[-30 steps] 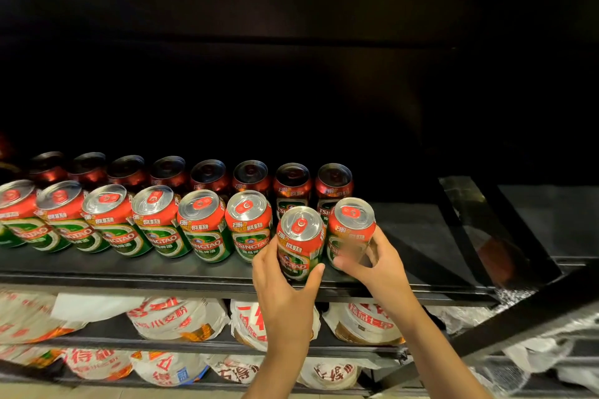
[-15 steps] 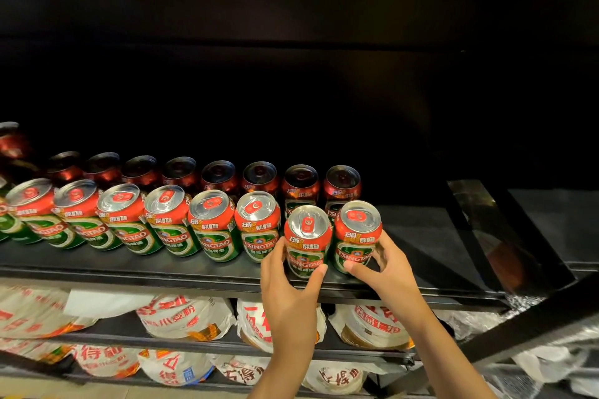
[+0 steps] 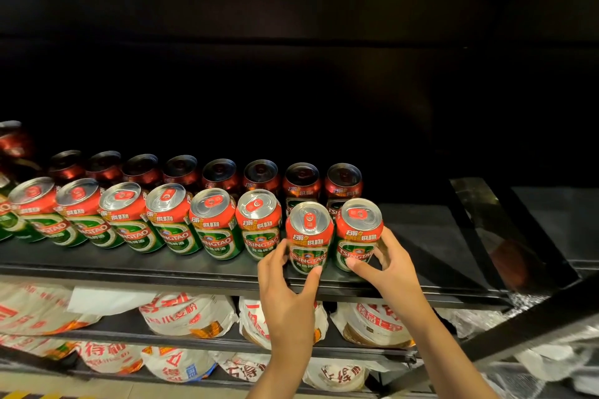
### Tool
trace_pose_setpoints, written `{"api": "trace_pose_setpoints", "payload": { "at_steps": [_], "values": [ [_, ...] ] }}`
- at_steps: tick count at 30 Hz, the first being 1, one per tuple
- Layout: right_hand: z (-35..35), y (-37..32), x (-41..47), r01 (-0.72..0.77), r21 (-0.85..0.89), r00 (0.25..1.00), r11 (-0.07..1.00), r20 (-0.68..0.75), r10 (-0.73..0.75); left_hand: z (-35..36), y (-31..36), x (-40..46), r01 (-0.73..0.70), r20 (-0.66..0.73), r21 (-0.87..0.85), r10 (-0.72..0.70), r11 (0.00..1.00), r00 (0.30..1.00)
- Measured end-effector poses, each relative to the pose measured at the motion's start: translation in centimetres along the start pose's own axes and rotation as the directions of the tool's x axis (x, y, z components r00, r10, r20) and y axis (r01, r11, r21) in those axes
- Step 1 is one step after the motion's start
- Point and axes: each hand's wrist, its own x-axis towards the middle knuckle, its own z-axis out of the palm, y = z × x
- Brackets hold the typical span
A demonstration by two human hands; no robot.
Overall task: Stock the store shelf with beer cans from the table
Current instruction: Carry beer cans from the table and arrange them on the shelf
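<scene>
Two rows of red and green beer cans stand on the black shelf (image 3: 162, 269). At the right end of the front row, my left hand (image 3: 287, 288) grips one upright can (image 3: 309, 238) between thumb and fingers. Beside it my right hand (image 3: 387, 264) grips the last can (image 3: 358, 232) the same way. Both cans stand on the shelf board, a little nearer the front edge than the neighbouring can (image 3: 259, 223). The back row (image 3: 220, 173) sits in shadow behind.
Bare shelf board (image 3: 421, 236) lies to the right of the cans, ending at a slanted black frame bar (image 3: 479, 230). Lower shelves hold white packets with red print (image 3: 188, 314). Plastic wrap (image 3: 551, 356) hangs at the lower right.
Both hands have set the two cans down and slid them further onto the shelf beside the front row. The view shifted a little to the left.
</scene>
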Motion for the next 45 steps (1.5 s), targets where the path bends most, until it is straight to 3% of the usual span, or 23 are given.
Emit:
{"api": "trace_pose_setpoints", "payload": {
  "at_steps": [15,37,45],
  "values": [
    [0.7,0.3,-0.2,-0.014,-0.024,0.999,1.0,-0.053,0.013,0.7,0.0,0.3,0.019,-0.102,-0.057,-0.025,0.998,0.994],
    [1.5,0.2,0.0,0.064,-0.073,0.994,0.995,-0.083,-0.07,1.5,-0.5,0.6,-0.091,-0.209,0.025,0.095,0.995,0.973],
    [1.7,0.4,0.1,0.069,-0.123,0.992,0.99,-0.1,-0.081,1.8,-0.5,0.9,-0.044,-0.246,0.015,0.047,0.999,0.968]
  ]
}}
